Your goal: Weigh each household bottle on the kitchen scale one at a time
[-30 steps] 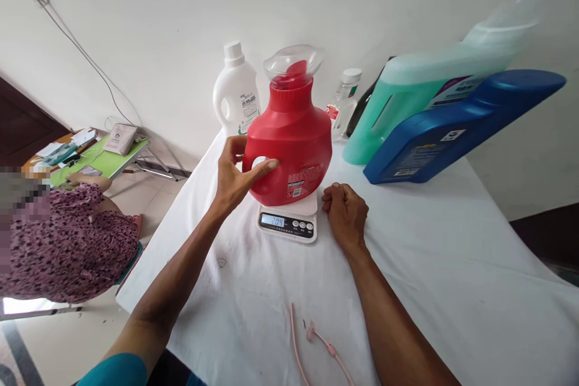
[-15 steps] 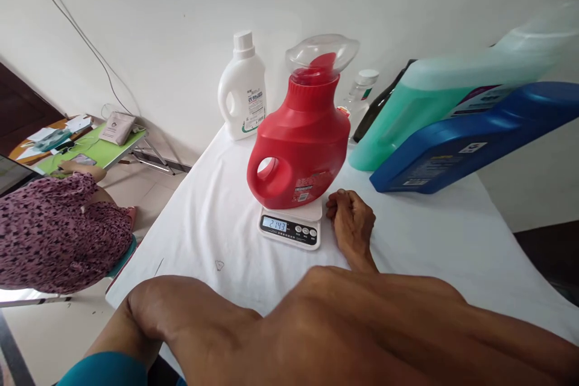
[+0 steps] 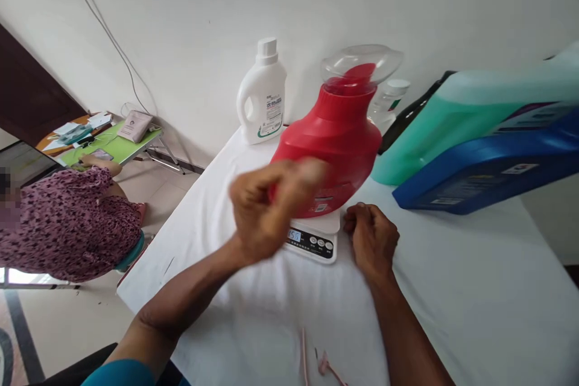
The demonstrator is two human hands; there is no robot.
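A large red detergent bottle (image 3: 335, 139) stands on a small white digital scale (image 3: 312, 241). A clear upturned plastic piece (image 3: 389, 60) sits in the bottle's neck around something red. My left hand (image 3: 266, 211) is in front of the bottle's handle side, fingers bent and the thumb smeared by motion. It hides the handle, so I cannot tell whether it grips it. The scale's display is partly covered; "15" shows. On the cloth just right of the scale rests my right hand (image 3: 373, 235), its fingers curled in, with no object visible in it.
Behind stands a white detergent bottle (image 3: 265, 96). A clear bottle (image 3: 386, 105), a green jug (image 3: 434, 132) and a blue bottle (image 3: 488, 163) are at the right. Pink sticks (image 3: 323, 365) lie on the white cloth (image 3: 253, 319) in front. A person (image 3: 81, 223) sits at a green table (image 3: 108, 148).
My left arm has swung away from close to the camera, bringing the hand into view before the red bottle. The camera view shifted. My right hand stays beside the scale.
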